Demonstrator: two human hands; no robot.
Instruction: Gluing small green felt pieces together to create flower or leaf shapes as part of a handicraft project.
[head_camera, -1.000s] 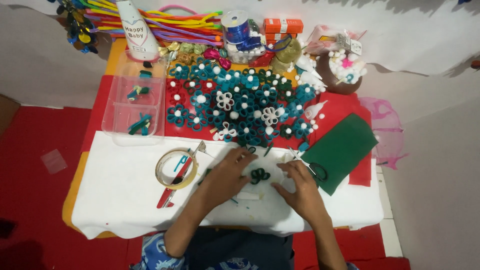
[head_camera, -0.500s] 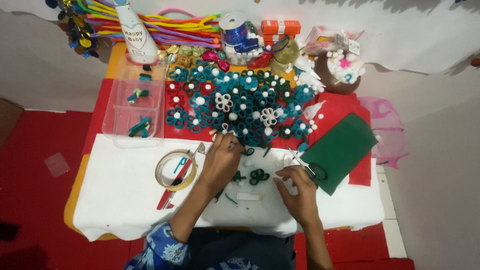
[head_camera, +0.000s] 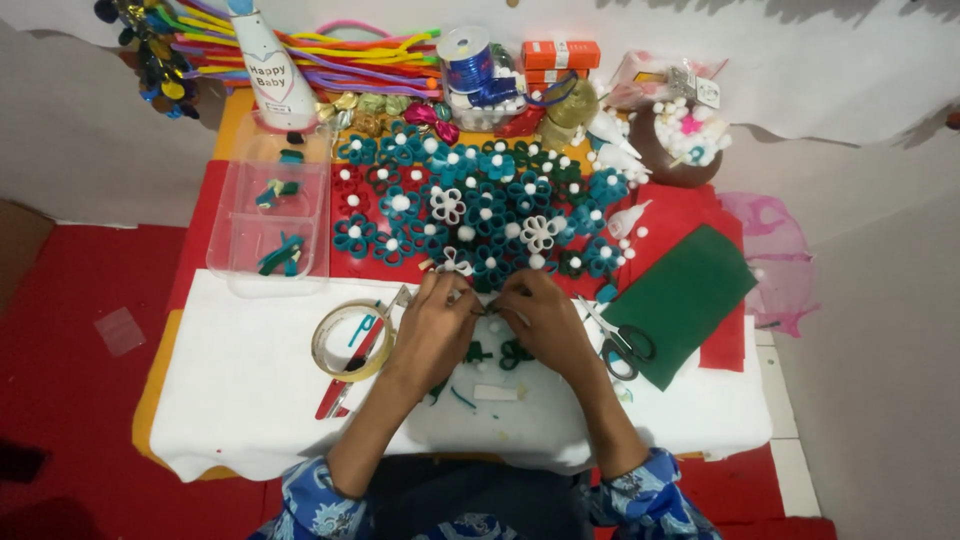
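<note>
Both hands have drawn together since the earlier frame: left hand and right hand pinch one small teal flower piece between fingertips, above table

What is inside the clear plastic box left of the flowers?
The clear plastic box holds a few teal and green strip pieces in separate compartments; most compartments look bare. Glare hides finer contents.
</note>
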